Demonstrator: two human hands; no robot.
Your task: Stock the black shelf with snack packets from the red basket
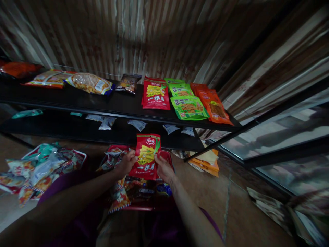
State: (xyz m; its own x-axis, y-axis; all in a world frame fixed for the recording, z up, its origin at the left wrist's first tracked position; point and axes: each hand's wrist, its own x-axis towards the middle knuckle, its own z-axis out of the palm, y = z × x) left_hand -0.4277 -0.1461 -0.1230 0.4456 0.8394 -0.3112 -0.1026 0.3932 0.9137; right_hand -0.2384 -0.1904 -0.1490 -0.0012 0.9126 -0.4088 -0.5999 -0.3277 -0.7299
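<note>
Between my two hands I hold up a red snack bag (147,156) with a yellow picture and white lettering. My left hand (127,162) grips its left edge, and my right hand (163,167) grips the right edge. Below it stands a red basket (144,207) with several snack packets in it, partly hidden by the bag and my arms. On the upper shelf ahead lies a matching red snack bag (155,93), with green snack bags (190,107) and orange snack bags (215,105) to its right.
The black shelf (123,104) also carries a dark packet (128,83) and a clear snack bag (88,83). Small packets (106,123) lie on the lower shelf. A second basket (83,155) heaped with packets stands at the left. Orange and yellow packaging (209,161) lies on the floor at right.
</note>
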